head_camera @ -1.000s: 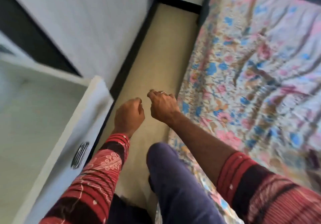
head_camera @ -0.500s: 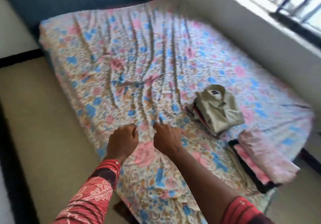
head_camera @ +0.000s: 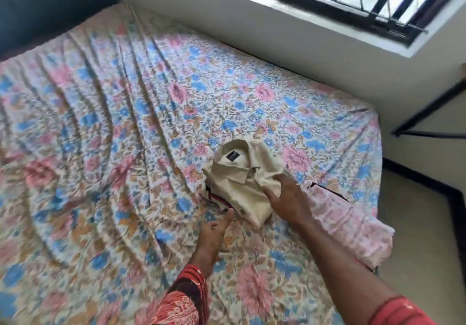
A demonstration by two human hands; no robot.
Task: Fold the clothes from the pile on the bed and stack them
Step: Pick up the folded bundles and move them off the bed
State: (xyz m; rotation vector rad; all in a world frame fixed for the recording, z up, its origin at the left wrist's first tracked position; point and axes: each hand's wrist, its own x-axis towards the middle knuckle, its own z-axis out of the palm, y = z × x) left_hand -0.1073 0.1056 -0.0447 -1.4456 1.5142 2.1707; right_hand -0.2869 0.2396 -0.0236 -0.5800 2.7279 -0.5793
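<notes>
Fingers: my right hand [head_camera: 287,199] grips the near right edge of the folded beige shirt [head_camera: 242,173], thumb on top. My left hand [head_camera: 214,226], fingers straight and apart, reaches palm-up toward the stack's near left corner, just short of touching it. The shirt tops a small stack [head_camera: 214,197] mid-bed [head_camera: 126,122], collar pointing away; right hand nearer.

— Where is the right hand [head_camera: 286,198]?
— Stretched far forward on a nearly straight arm, bare from the wrist up to a red sleeve near the elbow. Its back faces the camera and the fingers curl down, closing on what they hold.
— And the left hand [head_camera: 214,228]?
— Lower and nearer, palm turned partly up, fingers straight and pointing forward, holding nothing. Its forearm wears a red patterned sleeve to the wrist.
</notes>
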